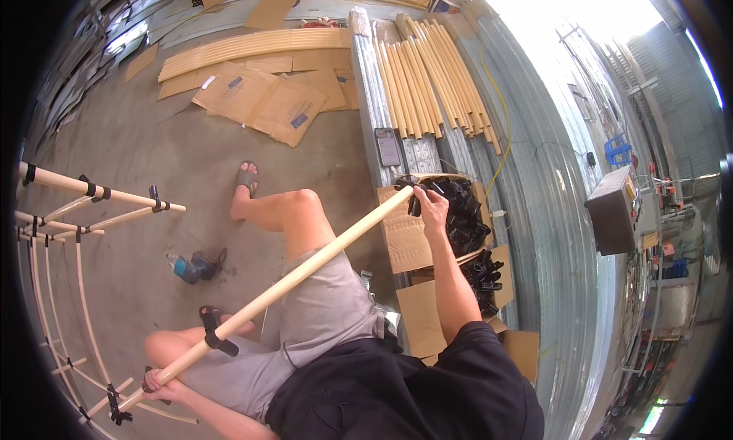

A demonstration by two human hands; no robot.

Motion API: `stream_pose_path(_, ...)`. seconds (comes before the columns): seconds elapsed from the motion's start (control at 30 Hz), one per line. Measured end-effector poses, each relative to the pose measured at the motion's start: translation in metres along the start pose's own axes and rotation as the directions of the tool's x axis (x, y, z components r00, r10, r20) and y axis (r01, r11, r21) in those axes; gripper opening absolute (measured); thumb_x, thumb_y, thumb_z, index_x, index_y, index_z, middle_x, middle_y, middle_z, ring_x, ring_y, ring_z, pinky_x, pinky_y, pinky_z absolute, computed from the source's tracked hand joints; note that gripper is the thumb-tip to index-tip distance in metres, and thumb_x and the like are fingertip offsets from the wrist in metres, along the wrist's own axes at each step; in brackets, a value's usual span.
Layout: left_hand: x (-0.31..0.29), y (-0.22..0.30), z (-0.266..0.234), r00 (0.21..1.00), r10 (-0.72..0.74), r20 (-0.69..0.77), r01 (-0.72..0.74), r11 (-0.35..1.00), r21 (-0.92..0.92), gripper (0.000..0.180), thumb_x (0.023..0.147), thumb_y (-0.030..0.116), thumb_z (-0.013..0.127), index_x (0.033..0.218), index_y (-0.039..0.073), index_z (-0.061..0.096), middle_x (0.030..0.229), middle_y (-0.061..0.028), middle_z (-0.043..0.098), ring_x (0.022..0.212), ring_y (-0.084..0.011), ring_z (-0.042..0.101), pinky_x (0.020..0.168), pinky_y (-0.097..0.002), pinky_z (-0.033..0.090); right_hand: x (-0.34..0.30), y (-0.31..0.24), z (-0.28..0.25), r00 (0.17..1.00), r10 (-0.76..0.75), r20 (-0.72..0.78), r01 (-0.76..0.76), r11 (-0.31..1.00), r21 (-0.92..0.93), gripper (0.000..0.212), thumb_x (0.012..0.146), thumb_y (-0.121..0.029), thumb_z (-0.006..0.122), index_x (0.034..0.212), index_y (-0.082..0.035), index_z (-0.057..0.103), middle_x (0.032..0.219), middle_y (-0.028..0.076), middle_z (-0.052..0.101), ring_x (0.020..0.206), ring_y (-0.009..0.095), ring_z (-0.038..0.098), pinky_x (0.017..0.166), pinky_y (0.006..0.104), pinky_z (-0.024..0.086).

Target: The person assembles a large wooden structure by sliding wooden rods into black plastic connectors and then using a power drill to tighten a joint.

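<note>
A long beige pipe lies slantwise across my lap, from lower left up to the right. My left hand is closed round its lower part, with a dark piece showing at the fingers. My right hand grips a black pipe joint at the pipe's upper end; the fingers partly hide it. Midway between my left hand and my knee, a black clamp joint sits around the pipe. Another black joint shows by the lower end, beside the frame; whether it is on this pipe I cannot tell.
An open cardboard box of black joints stands by my right hand, a second box nearer me. Beige pipes lie on metal profiles beyond. A pipe frame stands left. Flattened cardboard and a bottle lie on the floor.
</note>
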State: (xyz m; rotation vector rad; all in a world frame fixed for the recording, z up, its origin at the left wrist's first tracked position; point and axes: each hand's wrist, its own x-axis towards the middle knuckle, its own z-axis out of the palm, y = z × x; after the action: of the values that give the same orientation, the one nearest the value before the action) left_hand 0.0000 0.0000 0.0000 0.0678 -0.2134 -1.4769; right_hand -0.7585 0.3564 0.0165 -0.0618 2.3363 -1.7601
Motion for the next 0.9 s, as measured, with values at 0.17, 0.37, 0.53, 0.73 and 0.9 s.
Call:
stream_pose_path(0.17,-0.013,0.004,0.014,0.999,0.047,-0.026,-0.047,0.999,-0.005,0.055,0.097,0.058,0.046,0.08,0.005,0.045,0.056,0.0022,0.036,0.046,-0.0083,0.033,0.044,-0.0234,0.03,-0.023,0.015,0.02,0.996,0.068,-0.049,-0.053,0.964,0.26,0.027,0.09,-0.028,0.074,0.086,-0.001,0.073,0.073,-0.002,0.064,0.059,0.005,0.057,0.055,0.0217,0.047)
stream_pose_path(0.37,-0.004,-0.009,0.013,1.0,0.008,0.004,-0.007,0.995,-0.102,0.049,0.096,0.053,0.049,0.079,0.007,0.045,0.055,0.003,0.035,0.045,-0.0077,0.033,0.043,-0.0233,0.029,-0.01,0.028,0.027,0.996,0.069,0.065,-0.091,0.89,0.447,0.032,0.093,-0.029,0.07,0.103,0.001,0.071,0.087,0.005,0.071,0.072,0.013,0.068,0.069,0.0272,0.056)
stream_pose_path(0.53,-0.011,-0.007,0.019,0.999,-0.019,0.028,0.023,0.988,-0.151,0.045,0.095,0.049,0.052,0.077,0.008,0.045,0.055,0.0037,0.035,0.045,-0.0073,0.033,0.043,-0.0232,0.029,0.018,-0.02,0.016,0.966,0.1,0.239,-0.064,0.986,-0.154,0.037,0.086,-0.033,0.077,0.095,0.003,0.074,0.078,0.003,0.067,0.067,0.008,0.063,0.062,0.0248,0.052)
stream_pose_path(0.73,-0.018,-0.013,0.02,0.998,-0.038,0.048,0.047,0.977,-0.207,0.04,0.093,0.044,0.055,0.076,0.01,0.045,0.054,0.0045,0.035,0.044,-0.0067,0.032,0.042,-0.023,0.029,0.027,-0.031,0.018,0.928,0.191,0.319,-0.086,0.945,-0.317,0.034,0.083,-0.03,0.081,0.087,0.001,0.069,0.072,0.003,0.065,0.06,0.009,0.061,0.055,0.023,0.05)
stream_pose_path(0.9,-0.02,-0.024,0.02,0.996,-0.042,0.072,0.059,0.965,-0.255,0.036,0.092,0.04,0.057,0.074,0.011,0.045,0.054,0.0052,0.035,0.044,-0.0062,0.032,0.042,-0.0229,0.029,0.04,-0.046,0.007,0.826,0.269,0.495,-0.196,0.961,-0.195,0.033,0.085,-0.026,0.079,0.098,0.002,0.068,0.076,0.003,0.065,0.059,0.008,0.059,0.054,0.0209,0.047)
